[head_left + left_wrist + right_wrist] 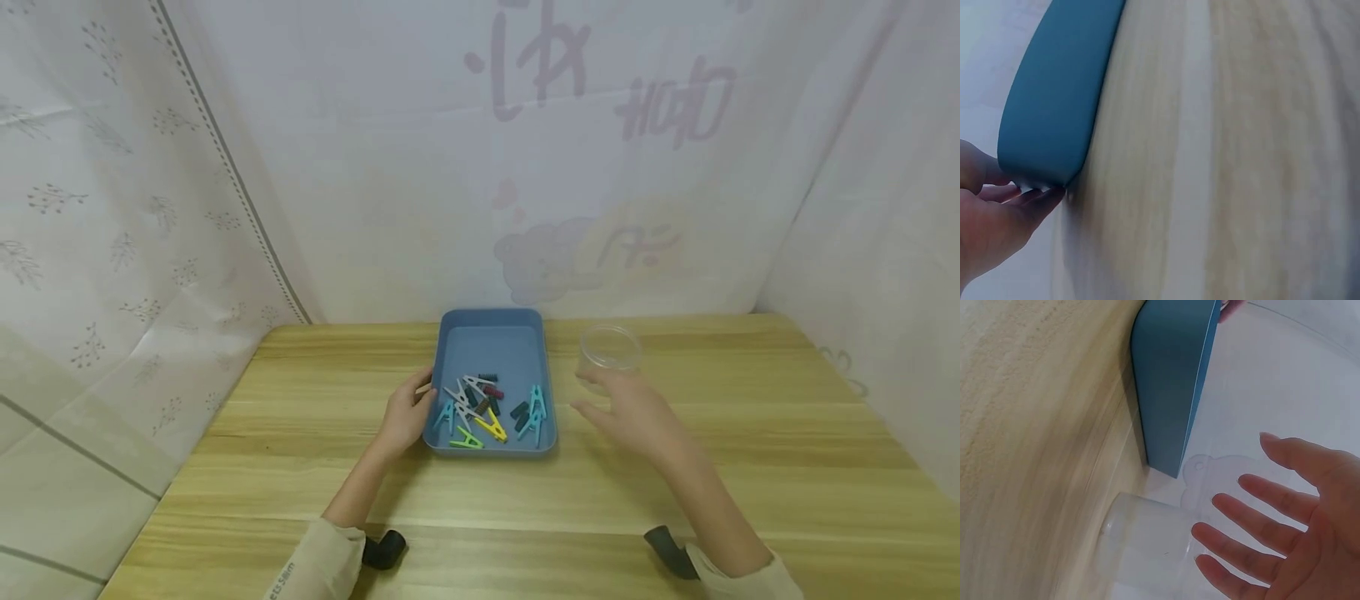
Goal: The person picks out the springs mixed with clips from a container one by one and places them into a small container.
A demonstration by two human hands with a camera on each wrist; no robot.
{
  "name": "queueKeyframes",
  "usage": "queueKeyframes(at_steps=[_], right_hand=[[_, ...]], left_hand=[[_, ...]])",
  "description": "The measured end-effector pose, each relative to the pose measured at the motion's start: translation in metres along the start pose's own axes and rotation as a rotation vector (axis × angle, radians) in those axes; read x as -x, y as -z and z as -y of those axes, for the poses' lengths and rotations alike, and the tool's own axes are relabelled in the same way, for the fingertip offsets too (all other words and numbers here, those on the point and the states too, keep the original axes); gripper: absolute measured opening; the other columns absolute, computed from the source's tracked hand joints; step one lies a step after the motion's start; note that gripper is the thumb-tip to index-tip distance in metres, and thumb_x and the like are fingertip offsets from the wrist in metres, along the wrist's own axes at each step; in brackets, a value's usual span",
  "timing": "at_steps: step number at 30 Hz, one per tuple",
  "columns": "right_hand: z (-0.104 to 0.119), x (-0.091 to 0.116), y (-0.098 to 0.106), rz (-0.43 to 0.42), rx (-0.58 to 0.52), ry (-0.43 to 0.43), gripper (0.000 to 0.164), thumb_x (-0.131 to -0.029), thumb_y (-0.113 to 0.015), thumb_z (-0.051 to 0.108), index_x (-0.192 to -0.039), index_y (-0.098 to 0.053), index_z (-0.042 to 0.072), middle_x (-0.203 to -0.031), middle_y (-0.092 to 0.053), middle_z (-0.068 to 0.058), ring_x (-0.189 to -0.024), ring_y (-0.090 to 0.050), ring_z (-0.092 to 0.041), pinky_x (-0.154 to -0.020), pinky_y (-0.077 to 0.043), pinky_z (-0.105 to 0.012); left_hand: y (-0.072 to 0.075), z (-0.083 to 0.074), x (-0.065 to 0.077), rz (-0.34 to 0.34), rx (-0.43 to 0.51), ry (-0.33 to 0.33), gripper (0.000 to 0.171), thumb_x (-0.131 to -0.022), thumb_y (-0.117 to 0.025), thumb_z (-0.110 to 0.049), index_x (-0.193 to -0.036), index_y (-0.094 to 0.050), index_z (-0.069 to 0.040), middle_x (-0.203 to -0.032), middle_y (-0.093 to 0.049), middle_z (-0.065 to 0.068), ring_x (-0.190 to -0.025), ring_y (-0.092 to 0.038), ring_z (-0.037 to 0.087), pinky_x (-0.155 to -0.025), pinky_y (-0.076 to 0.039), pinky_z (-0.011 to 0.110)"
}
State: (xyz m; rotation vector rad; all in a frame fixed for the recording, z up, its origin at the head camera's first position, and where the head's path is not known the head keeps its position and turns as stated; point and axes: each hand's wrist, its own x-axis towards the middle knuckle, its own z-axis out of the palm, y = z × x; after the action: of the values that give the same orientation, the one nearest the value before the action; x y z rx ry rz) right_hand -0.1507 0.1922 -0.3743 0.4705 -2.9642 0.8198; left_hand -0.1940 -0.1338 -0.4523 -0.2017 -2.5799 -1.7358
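Observation:
A blue tray (pixel 495 346) stands on the table, with clothespins in grey, blue, green and yellow (pixel 492 427) in its nearer half. Among them lie several small dark green, brown and red pieces (pixel 492 392). My left hand (pixel 407 414) holds the tray's left side, fingers along the outer wall and thumb at the rim; the left wrist view shows these fingers (pixel 1035 200) close up. To the right of the tray stands a clear round plastic container (pixel 1147 540). My right hand (pixel 630 408) hovers close in front of it with fingers spread, holding nothing.
The wood-grain table (pixel 300 467) backs onto a pale printed curtain (pixel 390 183), with more curtain at left and right. Black curved attachments (pixel 384 550) sit at both wrists, by the beige sleeves.

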Motion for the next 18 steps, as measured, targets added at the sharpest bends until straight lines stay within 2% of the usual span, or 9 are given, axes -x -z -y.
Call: queueKeyframes(at_steps=[5, 14, 18], right_hand=[[0.0023, -0.0019, -0.0005, 0.001, 0.004, 0.024, 0.045, -0.102, -0.069, 0.023, -0.139, -0.065, -0.003, -0.139, -0.066, -0.025, -0.129, -0.06, -0.052, -0.106, -0.048, -0.069], [0.0029, -0.0058, -0.0041, -0.01, 0.024, 0.048, 0.044, -0.101, -0.07, 0.022, -0.136, -0.066, -0.003, -0.138, -0.067, -0.024, -0.127, -0.061, -0.051, -0.104, -0.05, -0.069], [0.0043, -0.0089, -0.0049, -0.016, 0.039, 0.076, 0.042, -0.1, -0.071, 0.021, -0.135, -0.067, -0.004, -0.136, -0.068, -0.025, -0.125, -0.063, -0.05, -0.103, -0.051, -0.067]], left_hand=[[0.0018, 0.0007, -0.0004, 0.011, 0.02, 0.006, 0.046, -0.107, -0.049, 0.005, -0.152, -0.044, 0.015, -0.152, -0.049, 0.036, -0.136, -0.054, 0.054, -0.112, -0.048, 0.059], [0.0077, 0.002, 0.0018, 0.067, 0.128, 0.012, 0.048, -0.106, -0.049, 0.008, -0.153, -0.04, 0.017, -0.156, -0.044, 0.037, -0.139, -0.049, 0.056, -0.113, -0.046, 0.06], [0.009, 0.0027, 0.0021, 0.081, 0.163, 0.036, 0.049, -0.106, -0.048, 0.008, -0.154, -0.039, 0.016, -0.158, -0.042, 0.036, -0.141, -0.048, 0.055, -0.111, -0.048, 0.06]])
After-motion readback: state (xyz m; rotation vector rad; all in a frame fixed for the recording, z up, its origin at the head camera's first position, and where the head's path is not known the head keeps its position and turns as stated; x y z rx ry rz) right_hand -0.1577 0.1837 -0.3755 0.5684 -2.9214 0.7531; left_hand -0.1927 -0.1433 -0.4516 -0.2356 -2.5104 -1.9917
